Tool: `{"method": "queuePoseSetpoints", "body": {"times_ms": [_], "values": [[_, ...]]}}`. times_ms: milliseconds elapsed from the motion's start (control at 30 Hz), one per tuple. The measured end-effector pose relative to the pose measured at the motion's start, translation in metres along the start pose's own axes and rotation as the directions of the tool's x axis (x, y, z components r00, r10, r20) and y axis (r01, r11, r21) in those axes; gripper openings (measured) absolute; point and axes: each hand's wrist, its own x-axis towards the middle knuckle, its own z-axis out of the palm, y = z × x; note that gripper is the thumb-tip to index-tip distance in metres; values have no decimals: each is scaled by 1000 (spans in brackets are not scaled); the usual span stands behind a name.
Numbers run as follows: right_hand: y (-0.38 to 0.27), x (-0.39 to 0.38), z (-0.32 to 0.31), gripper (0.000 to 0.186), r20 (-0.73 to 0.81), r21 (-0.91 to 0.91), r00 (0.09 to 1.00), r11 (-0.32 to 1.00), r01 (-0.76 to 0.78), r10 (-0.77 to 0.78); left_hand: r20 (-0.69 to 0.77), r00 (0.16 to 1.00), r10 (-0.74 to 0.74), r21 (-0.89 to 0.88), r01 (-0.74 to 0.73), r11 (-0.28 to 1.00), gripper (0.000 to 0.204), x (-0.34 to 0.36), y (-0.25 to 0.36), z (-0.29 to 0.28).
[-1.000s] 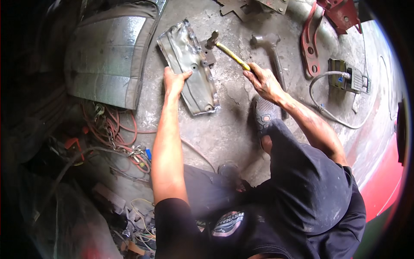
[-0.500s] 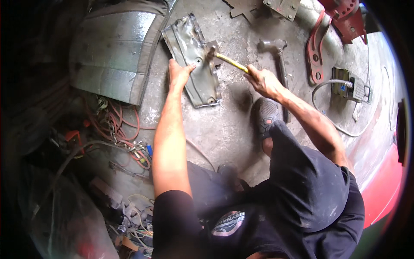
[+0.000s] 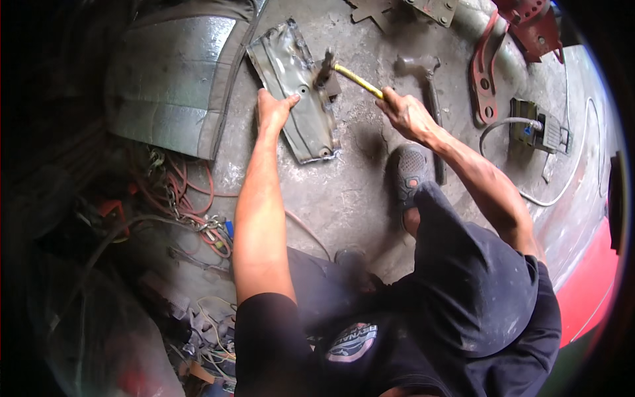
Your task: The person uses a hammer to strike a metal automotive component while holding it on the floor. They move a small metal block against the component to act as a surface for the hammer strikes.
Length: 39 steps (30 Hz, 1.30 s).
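Observation:
A bent grey sheet-metal panel (image 3: pixel 307 126) with scorched, ragged edges lies at a slant on the floor ahead of me. My left hand (image 3: pixel 273 109) grips its left edge, thumb on top near a small hole. My right hand (image 3: pixel 407 114) is wrapped round the yellow handle of a hammer (image 3: pixel 357 81). The hammer's dark head is at the panel's right edge; whether it touches the metal I cannot tell. A dark flat metal block (image 3: pixel 333 87) shows partly from under that edge.
A large sledgehammer (image 3: pixel 433 99) lies right of the panel, near my shoe (image 3: pixel 413 169). Farther right are a red metal arm (image 3: pixel 486 79) and a pedal-like box (image 3: pixel 542 129) with a hose. A padded grey cover (image 3: pixel 175 79) lies left, above red hoses and chain (image 3: pixel 182 195).
The hammer head has moved up and away from me along the panel's right edge, and my right hand has risen slightly. My left hand and the panel have barely shifted.

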Motion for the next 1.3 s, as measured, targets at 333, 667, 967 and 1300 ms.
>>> {"method": "queuePoseSetpoints", "body": {"times_ms": [333,667,967,1300], "values": [[-8,-3,0,20,-147,60,958,964,258,-247,10,999,-41,33,40,999,68,2,22,-5],[-85,9,-40,28,-371,145,878,915,378,-303,-40,999,21,99,-17,995,61,-11,5,-10],[-28,18,-5,23,-56,72,998,997,14,-10,48,998,-29,59,26,998,72,0,5,-14],[10,14,15,24,35,-131,996,988,80,-76,3,999,-36,10,36,999,70,-4,5,-7]]}}
